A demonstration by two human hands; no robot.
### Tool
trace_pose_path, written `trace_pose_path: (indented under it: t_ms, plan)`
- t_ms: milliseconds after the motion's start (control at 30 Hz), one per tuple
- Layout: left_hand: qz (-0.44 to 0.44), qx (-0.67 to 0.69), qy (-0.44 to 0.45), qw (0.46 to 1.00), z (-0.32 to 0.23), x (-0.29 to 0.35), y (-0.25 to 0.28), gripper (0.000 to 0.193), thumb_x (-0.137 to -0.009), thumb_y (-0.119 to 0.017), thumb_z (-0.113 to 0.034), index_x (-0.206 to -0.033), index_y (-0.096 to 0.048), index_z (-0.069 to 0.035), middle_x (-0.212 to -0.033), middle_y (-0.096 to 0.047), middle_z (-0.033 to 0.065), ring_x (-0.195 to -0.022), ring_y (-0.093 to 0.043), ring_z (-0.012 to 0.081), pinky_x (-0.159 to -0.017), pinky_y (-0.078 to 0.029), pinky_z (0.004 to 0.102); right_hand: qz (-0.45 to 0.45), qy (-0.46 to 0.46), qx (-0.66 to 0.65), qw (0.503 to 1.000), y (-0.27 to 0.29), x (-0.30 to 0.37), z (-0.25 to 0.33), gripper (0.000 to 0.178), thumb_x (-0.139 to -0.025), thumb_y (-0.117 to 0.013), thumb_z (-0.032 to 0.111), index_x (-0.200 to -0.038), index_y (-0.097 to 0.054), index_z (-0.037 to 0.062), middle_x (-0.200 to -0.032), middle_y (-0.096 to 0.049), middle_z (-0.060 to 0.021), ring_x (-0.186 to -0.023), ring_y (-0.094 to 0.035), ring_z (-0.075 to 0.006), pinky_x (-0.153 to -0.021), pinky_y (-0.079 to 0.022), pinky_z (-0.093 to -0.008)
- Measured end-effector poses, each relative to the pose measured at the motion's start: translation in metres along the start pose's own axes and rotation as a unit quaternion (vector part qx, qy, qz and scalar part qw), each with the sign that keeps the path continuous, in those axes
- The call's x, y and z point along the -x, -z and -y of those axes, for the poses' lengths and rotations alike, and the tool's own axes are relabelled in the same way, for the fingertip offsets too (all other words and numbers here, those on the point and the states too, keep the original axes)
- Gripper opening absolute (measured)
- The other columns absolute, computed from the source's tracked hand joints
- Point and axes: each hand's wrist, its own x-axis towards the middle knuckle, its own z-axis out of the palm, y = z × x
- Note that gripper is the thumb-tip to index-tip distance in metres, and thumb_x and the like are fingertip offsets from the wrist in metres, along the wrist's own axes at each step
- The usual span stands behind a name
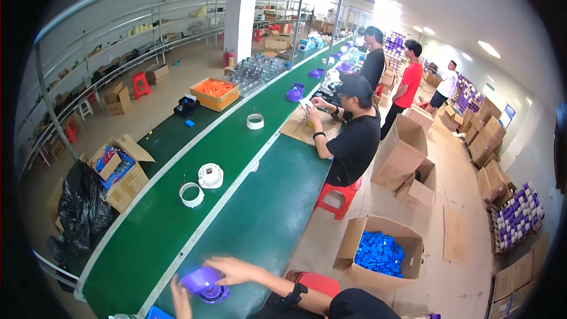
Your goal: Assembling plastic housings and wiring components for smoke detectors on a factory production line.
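Note:
At the bottom of the head view, my right hand (pixel 234 270) is closed on the rim of a purple plastic housing (pixel 198 281), shaped like a short cup and held tilted. Just under and beside it, a round purple base (pixel 215 295) sits on the green worktop. My left hand (pixel 181 300) is at the left of the housing, its fingers stretched upward and a little blurred. Nothing shows in that hand, and I cannot tell whether it touches the housing.
White rings (pixel 191 195) and a round white part (pixel 210 176) lie on the green conveyor belt (pixel 142 239). A co-worker (pixel 358 136) in black sits ahead at the bench. A carton of blue pieces (pixel 378 253) stands on the floor at right. A blue bin (pixel 158 313) is near my left hand.

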Motion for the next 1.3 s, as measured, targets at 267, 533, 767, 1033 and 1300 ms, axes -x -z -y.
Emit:
trace_pose_path:
  t_ms: [267, 533, 767, 1033, 1300]
  plan:
    - [0.041, 0.242, 0.174, 0.954, 0.085, -0.002, -0.019, 0.069, -0.091, -0.060, -0.031, -0.143, -0.021, -0.009, -0.138, -0.029, 0.0169, -0.126, -0.035, 0.0296, -0.102, -0.035, 0.0459, -0.044, -0.012, 0.037, 0.998, -0.039, 0.001, -0.013, 0.061, -0.071, -0.070, 0.018, -0.124, -0.042, 0.0048, -0.101, -0.056, -0.0191, -0.092, -0.058, -0.0397, -0.076, -0.048, -0.0479]
    - [-0.025, -0.027, 0.065, 0.997, 0.077, -0.017, -0.008, 0.069, -0.084, -0.066, -0.031, -0.139, -0.032, -0.006, -0.130, -0.042, 0.0159, -0.117, -0.046, 0.0275, -0.098, -0.039, 0.0380, -0.070, 0.032, -0.062, 0.995, -0.070, -0.014, -0.032, 0.067, -0.083, -0.065, 0.032, -0.135, -0.034, 0.0013, -0.129, -0.045, -0.0236, -0.121, -0.046, -0.0377, -0.098, -0.042, -0.0414]
    - [0.002, -0.313, -0.180, 0.933, 0.018, 0.005, -0.056, 0.079, -0.067, -0.075, -0.022, -0.133, -0.037, 0.002, -0.135, -0.037, 0.0256, -0.125, -0.037, 0.0395, -0.105, -0.030, 0.0473, -0.112, -0.186, -0.404, 0.888, -0.071, -0.009, -0.058, 0.081, -0.086, -0.061, 0.046, -0.145, -0.023, 0.0053, -0.144, -0.032, -0.0205, -0.131, -0.034, -0.0306, -0.105, -0.034, -0.0414]
    - [-0.030, -0.163, -0.169, 0.972, 0.046, -0.011, -0.044, 0.051, -0.082, -0.062, -0.012, -0.128, -0.043, 0.002, -0.126, -0.046, 0.0181, -0.120, -0.044, 0.0304, -0.102, -0.034, 0.0418, -0.047, -0.171, -0.456, 0.872, -0.054, 0.012, -0.064, 0.073, -0.087, -0.059, 0.050, -0.143, -0.029, 0.0141, -0.142, -0.037, -0.0140, -0.124, -0.042, -0.0257, -0.091, -0.045, -0.0413]
    - [0.142, 0.415, 0.187, 0.879, 0.077, -0.006, -0.036, 0.080, -0.085, -0.062, -0.048, -0.144, -0.024, -0.008, -0.129, -0.044, 0.0097, -0.123, -0.041, 0.0252, -0.106, -0.032, 0.0412, -0.002, -0.104, -0.444, 0.890, -0.048, 0.017, -0.060, 0.078, -0.085, -0.061, 0.050, -0.146, -0.022, 0.0193, -0.140, -0.038, -0.0169, -0.126, -0.040, -0.0284, -0.095, -0.041, -0.0411]
